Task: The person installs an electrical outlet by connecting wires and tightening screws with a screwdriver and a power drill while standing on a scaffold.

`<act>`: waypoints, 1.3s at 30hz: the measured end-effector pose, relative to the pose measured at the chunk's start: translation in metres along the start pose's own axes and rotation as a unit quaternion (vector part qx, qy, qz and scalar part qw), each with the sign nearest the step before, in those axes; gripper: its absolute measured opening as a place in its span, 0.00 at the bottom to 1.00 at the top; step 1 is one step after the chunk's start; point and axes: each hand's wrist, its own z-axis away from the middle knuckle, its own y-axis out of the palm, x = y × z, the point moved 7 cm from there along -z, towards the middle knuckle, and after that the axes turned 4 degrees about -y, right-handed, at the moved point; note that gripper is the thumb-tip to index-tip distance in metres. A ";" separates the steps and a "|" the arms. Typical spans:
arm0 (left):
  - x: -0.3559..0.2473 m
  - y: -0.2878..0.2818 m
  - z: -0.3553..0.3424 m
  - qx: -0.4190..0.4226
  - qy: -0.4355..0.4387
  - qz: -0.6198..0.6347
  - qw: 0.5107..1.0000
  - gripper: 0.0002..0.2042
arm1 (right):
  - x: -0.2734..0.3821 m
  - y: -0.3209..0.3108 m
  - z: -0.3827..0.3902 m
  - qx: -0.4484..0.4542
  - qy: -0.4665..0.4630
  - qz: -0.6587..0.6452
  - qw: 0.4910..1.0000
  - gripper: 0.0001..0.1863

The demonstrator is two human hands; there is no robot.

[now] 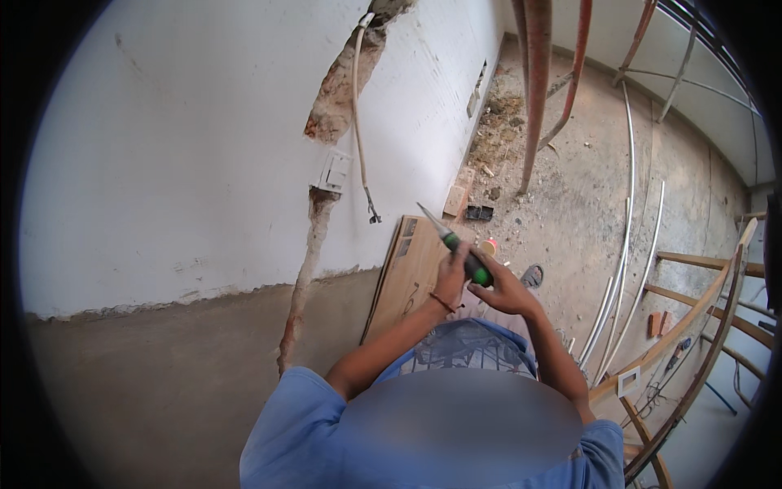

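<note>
In front of my body I hold a pointed hand tool (pixel 450 240) with a green-and-black handle and a narrow, tapering metal end. Its exact kind is not clear. My left hand (pixel 453 273) is closed round the handle's left side, and my right hand (pixel 505 287) closes on its lower right. The tip points up and left toward the wall. On that wall a white switch box (pixel 332 173) sits between two chiselled grooves. Beside it hangs a pale cable (pixel 356 106) with dark, bare-looking ends.
Wooden boards (pixel 411 261) lean against the wall on my left. White conduit pipes (pixel 627 244) lie along the floor at right, near a wooden ladder (pixel 709 301). Reddish metal poles (pixel 536 90) stand ahead. Rubble (pixel 501 134) and a black box (pixel 479 213) lie by the wall.
</note>
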 end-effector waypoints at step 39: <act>-0.113 -0.087 0.001 0.036 0.054 0.043 0.997 0.22 | 0.029 0.090 -0.106 -0.101 -0.118 -0.082 0.985 0.25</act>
